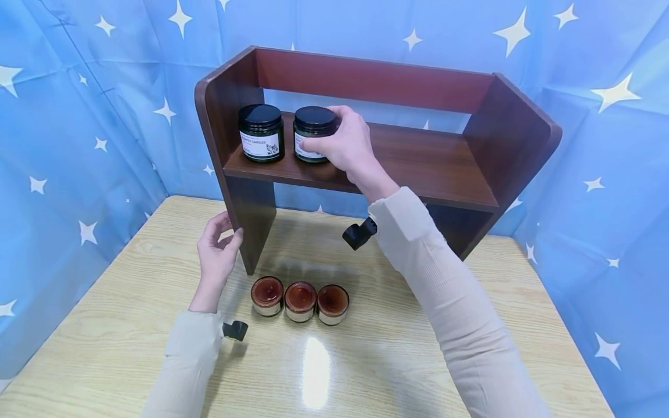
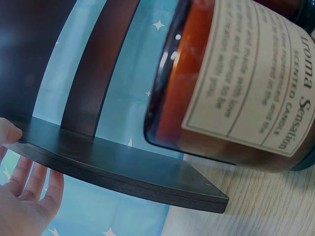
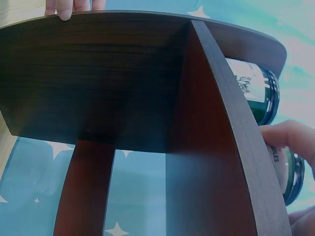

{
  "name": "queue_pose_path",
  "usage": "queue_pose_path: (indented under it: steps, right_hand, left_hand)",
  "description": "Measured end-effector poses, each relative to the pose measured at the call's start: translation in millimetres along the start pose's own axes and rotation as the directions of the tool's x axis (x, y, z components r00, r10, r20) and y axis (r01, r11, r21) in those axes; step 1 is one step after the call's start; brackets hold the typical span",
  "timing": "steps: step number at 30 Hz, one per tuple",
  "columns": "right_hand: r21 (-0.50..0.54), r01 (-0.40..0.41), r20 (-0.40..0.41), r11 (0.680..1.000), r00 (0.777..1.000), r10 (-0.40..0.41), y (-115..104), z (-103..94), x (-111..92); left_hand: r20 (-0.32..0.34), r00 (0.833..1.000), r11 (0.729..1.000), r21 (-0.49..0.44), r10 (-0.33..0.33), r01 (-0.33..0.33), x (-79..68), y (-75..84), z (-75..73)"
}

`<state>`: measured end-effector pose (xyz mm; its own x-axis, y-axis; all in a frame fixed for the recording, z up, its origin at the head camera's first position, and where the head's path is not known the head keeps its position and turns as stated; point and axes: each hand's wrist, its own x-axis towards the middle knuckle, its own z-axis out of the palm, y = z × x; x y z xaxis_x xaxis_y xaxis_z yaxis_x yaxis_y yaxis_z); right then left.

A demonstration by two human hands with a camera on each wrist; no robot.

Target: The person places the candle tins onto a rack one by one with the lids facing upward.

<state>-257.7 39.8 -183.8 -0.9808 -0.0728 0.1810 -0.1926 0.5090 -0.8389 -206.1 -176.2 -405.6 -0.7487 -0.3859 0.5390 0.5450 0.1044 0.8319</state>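
The right hand (image 1: pixel 349 139) pinches the right jar (image 1: pixel 313 123), with the thumb across the front of the label and the fingers around the far right side. The right jar is upright on the upper board of the shelf unit (image 1: pixel 418 165), left of the board's middle. It has a black lid, dark green glass and a white label. The left jar (image 1: pixel 261 133), of the same type, stands beside it with a narrow gap between, next to the left side panel (image 1: pixel 253 223). Its label faces forward.

The left hand (image 1: pixel 215 261) pinches the front edge of the left side panel, below the level of the upper board. The left wrist view shows the thumb on the inner face and the other fingers on the outer side.

The shelf unit stands upright on the counter (image 1: pixel 120 313). Three amber candles are set in a row on the counter, in front of the unit's left part: left candle (image 1: pixel 267 295), middle candle (image 1: pixel 300 301) and right candle (image 1: pixel 333 303). All three are upright and close together, with pale labels toward the front. A blue curtain (image 1: pixel 617 220) with white stars surrounds the counter at the rear and sides.
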Motion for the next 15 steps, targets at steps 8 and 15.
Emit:
queue_pose_path:
  steps: [8,15]
  right_hand:
    - [0.013,0.005,0.026,1.0,1.0,-0.005,0.7,-0.1,-2.0]
    - [0.05,-0.008,0.039,0.999,0.999,0.006,4.0,-5.3,-9.6]
  left_hand:
    - [-0.001,1.0,1.0,0.004,0.002,-0.002,-0.1,0.4,-0.2]
    - [0.006,1.0,1.0,0.012,-0.01,0.01,0.0,1.0,0.1]
